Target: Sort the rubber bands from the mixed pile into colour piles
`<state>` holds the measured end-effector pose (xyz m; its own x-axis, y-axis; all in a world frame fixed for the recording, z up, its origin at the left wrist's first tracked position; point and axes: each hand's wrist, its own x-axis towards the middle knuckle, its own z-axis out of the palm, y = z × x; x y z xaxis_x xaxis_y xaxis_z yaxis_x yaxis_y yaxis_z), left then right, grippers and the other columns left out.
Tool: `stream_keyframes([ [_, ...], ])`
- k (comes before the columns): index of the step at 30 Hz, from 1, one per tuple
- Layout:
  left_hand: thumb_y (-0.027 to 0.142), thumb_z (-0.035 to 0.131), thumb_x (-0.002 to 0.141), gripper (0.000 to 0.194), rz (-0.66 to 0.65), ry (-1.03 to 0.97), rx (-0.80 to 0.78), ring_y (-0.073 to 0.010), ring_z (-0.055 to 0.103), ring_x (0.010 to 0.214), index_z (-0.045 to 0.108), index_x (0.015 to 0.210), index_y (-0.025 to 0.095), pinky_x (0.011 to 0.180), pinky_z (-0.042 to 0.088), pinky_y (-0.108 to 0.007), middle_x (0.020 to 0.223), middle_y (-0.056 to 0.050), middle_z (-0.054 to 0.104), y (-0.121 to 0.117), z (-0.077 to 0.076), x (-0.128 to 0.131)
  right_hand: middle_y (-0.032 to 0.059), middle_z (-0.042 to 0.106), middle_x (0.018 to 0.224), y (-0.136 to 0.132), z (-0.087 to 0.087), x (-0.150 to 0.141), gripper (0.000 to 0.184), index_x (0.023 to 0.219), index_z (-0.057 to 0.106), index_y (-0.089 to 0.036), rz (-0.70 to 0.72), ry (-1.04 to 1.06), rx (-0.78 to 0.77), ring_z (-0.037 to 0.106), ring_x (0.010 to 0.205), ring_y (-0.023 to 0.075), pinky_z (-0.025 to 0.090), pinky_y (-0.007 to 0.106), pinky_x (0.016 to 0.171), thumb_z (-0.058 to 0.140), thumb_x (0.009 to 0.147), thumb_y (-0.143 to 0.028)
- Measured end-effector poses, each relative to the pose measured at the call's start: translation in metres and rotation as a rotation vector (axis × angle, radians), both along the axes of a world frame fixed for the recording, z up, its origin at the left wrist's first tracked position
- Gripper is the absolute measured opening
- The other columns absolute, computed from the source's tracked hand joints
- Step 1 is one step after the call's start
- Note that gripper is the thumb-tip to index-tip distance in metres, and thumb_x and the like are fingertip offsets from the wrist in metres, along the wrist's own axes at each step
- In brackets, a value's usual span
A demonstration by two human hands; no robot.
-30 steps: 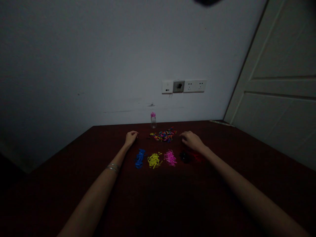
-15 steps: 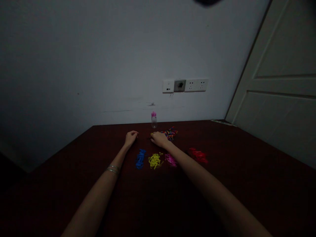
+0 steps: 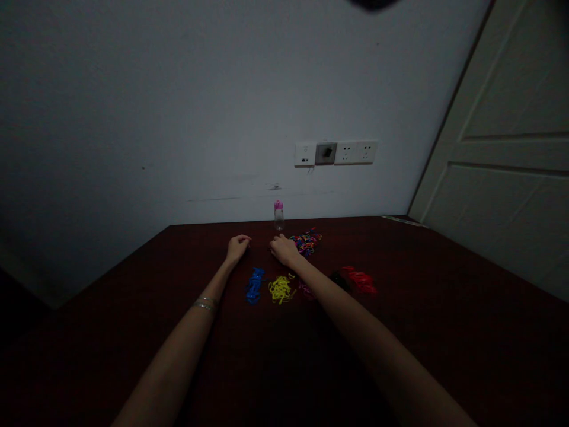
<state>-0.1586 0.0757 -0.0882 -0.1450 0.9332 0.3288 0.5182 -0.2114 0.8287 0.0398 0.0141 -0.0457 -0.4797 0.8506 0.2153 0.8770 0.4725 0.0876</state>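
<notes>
My left hand (image 3: 239, 247) rests over the table with thumb and fingers pinched together. Whatever it may hold is too small to make out. To its right, my right hand (image 3: 283, 249) has its fingers curled down near the tabletop, and its fingertips are partly hidden. Beside that hand lies a mixed pile of coloured rubber bands (image 3: 307, 242). Nearer to me are sorted piles: blue bands (image 3: 255, 286), yellow bands (image 3: 280, 289), pink bands (image 3: 304, 289) mostly behind my right forearm, a dark pile (image 3: 340, 280), and red bands (image 3: 361, 280).
A clear bottle with a pink cap (image 3: 278, 217) stands behind my hands, close to the wall (image 3: 213, 118). Sockets and switches (image 3: 335, 153) are set in that wall. A panelled door (image 3: 502, 142) is at the right of the dark red table (image 3: 133, 290). The light is dim.
A yellow bit by my right fingertips is no longer visible. My right forearm has shifted left, covering more of the pink pile and uncovering the dark pile. My left hand keeps its pinch.
</notes>
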Motion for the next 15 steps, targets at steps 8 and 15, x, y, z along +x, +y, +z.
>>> stream_keyframes([
  [8, 0.020, 0.047, 0.067, 0.024, 0.000, 0.002, 0.004, -0.0134, 0.056, 0.057, 0.067, 0.079, 0.012, 0.057, 0.042, -0.021, 0.057, -0.001, 0.060, 0.005, -0.003, -0.002, 0.0139, 0.057, 0.109, -0.007, 0.013, 0.019, 0.031, 0.102, 0.059, -0.014, 0.007, 0.057, 0.049, 0.047, 0.104, 0.0236, 0.046, 0.032, 0.075, 0.032, 0.091, -0.026],
  [15, 0.020, 0.048, 0.067, 0.025, 0.012, 0.004, -0.018, -0.0121, 0.054, 0.054, 0.067, 0.080, 0.012, 0.055, 0.041, -0.021, 0.056, -0.001, 0.061, 0.002, 0.000, 0.000, 0.0069, 0.062, 0.094, -0.024, 0.021, 0.070, 0.022, 0.086, 0.062, -0.020, 0.023, 0.311, 0.100, 0.052, 0.093, 0.0179, 0.041, 0.026, 0.075, 0.044, 0.088, -0.031],
])
